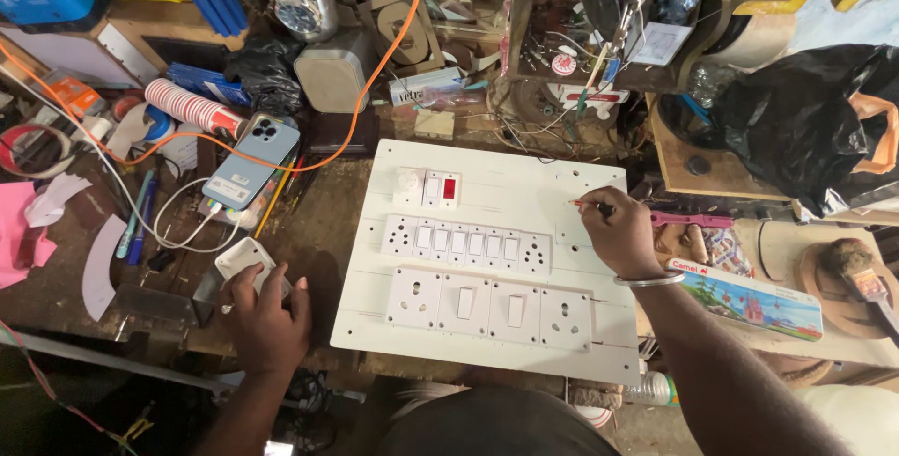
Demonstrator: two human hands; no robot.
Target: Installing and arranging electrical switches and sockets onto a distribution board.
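A white switchboard panel (375,259) lies flat on the workbench, fitted with rows of switches and sockets. My right hand (620,231), with a metal bangle on the wrist, grips a thin red pencil (588,203) whose tip rests on the panel's bare upper right area. My left hand (267,316) is off the panel's left edge, fingers closed on a small white square switch module (240,257).
A light blue phone (251,164) lies on a charger cable at left, beside pens, a roll of red cups and an orange cable. A black plastic bag (805,119) sits at right, with a colourful flat box (749,301) and a brush (866,278).
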